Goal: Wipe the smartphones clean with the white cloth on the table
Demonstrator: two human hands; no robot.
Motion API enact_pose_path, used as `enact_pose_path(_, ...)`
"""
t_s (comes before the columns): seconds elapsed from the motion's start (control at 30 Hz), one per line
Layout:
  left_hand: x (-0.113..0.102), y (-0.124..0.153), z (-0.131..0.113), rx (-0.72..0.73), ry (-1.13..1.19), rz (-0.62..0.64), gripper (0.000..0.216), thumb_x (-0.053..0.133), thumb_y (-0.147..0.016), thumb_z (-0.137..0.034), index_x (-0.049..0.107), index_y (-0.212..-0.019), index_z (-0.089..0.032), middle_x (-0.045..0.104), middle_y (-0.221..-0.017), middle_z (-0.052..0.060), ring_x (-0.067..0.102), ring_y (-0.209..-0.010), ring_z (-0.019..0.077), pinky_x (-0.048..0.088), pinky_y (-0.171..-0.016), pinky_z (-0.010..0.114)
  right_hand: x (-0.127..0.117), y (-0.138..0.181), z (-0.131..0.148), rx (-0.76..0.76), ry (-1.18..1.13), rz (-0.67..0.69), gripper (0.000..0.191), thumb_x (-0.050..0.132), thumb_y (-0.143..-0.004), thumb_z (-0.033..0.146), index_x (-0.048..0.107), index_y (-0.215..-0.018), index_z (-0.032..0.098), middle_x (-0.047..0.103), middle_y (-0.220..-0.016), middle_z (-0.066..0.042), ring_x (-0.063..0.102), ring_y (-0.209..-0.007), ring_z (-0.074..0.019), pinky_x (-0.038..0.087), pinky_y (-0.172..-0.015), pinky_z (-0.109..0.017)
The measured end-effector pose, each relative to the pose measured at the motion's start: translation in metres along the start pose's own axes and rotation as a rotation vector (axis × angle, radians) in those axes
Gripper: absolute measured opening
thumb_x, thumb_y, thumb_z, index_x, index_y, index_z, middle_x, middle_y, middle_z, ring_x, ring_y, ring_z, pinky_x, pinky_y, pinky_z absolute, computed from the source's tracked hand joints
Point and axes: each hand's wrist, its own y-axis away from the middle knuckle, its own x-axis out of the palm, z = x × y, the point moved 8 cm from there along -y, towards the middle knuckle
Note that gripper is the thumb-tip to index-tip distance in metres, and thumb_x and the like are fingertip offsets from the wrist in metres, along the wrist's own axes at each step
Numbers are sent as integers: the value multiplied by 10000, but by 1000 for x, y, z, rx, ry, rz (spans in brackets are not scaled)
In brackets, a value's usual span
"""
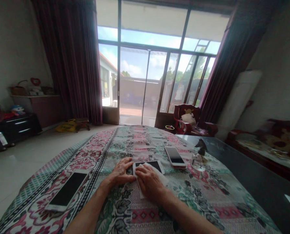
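Note:
A white-framed phone [152,164] lies face up in the middle of the floral tablecloth [135,143]. My left hand [120,174] rests beside its left edge, fingers spread and touching the frame. My right hand [148,182] lies flat over the phone's near half, pressing a white cloth [162,178] onto the screen. Part of the cloth is hidden under my palm.
A second phone [175,156] lies to the right, with a small glass piece [199,161] beside it. A larger white tablet [68,190] lies at the left. The dark glossy table edge [257,182] runs along the right. Red chairs stand by the glass doors.

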Motion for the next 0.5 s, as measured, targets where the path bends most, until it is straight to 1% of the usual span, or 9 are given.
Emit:
enact_pose_path(0.07,1,0,1,6,1,-4,631,714,-686,-455,589,-1270,-249,454,-1447,78,371,-1351,317,299,-1125,427,1,0,-2,34,0,-19,292,423,-921,192,638,-1116,220,626,-1212,-45,517,-1167,-197,321,-1084,-369)
enact_pose_path(0.23,4,1,2,-1,-15,1,668,697,-707,-519,573,-1285,-209,417,-1469,108,341,-1367,317,274,-1134,439,-4,2,-18,129,43,-38,295,415,-918,169,649,-1096,194,637,-1192,-55,534,-1136,-177,324,-1082,-337)
enact_pose_path(0.37,2,2,-3,12,-26,-4,677,694,-714,-534,572,-1288,-197,428,-1458,113,343,-1364,319,275,-1135,432,-11,4,-43,249,104,-60,294,430,-906,158,658,-1090,174,637,-1207,-63,531,-1143,-183,324,-1076,-322)
enact_pose_path(0.5,-4,2,-8,32,-8,-52,609,678,-741,-527,587,-1269,-235,475,-1420,84,396,-1328,305,306,-1120,419,-18,7,-68,354,161,-85,310,410,-911,156,655,-1102,149,639,-1207,-86,539,-1135,-186,318,-1071,-316)
